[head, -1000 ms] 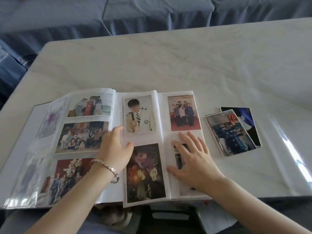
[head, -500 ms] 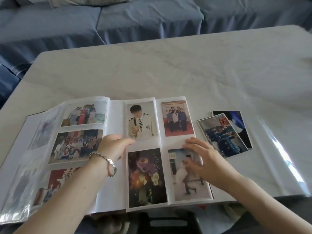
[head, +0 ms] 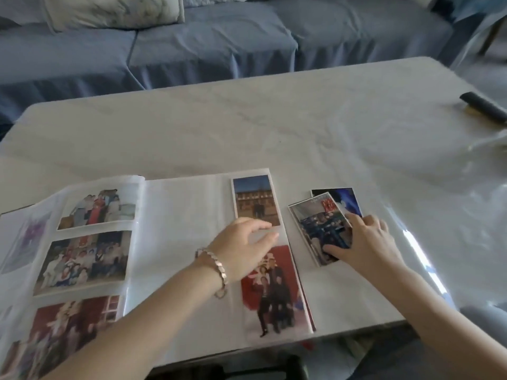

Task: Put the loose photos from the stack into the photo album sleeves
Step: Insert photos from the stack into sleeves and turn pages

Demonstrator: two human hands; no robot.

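Head cam view, for anyone asking.

**Q:** ok, so where's the stack of photos (head: pixel 315 223) compared to your fingers?

**Me:** It's flat on the table (head: pixel 247 127), just right of the open album (head: pixel 178 215). My right hand (head: pixel 370 242) is spread on top of it. The thumb (head: pixel 333 249) is on the near part of the top photo and the other fingers sit over its right edge. Nothing's clenched or lifted. A darker photo (head: pixel 343 196) pokes out from underneath at the back.

**Q:** and the left one?

**Me:** My left hand (head: pixel 241 248), the one with the bracelet (head: pixel 216 270), is on the album's right page. The fingers are loose and a bit curved, holding nothing. The tips are on the clear sleeve between the building photo (head: pixel 253 198) and the red one (head: pixel 271 286), well apart from the stack.
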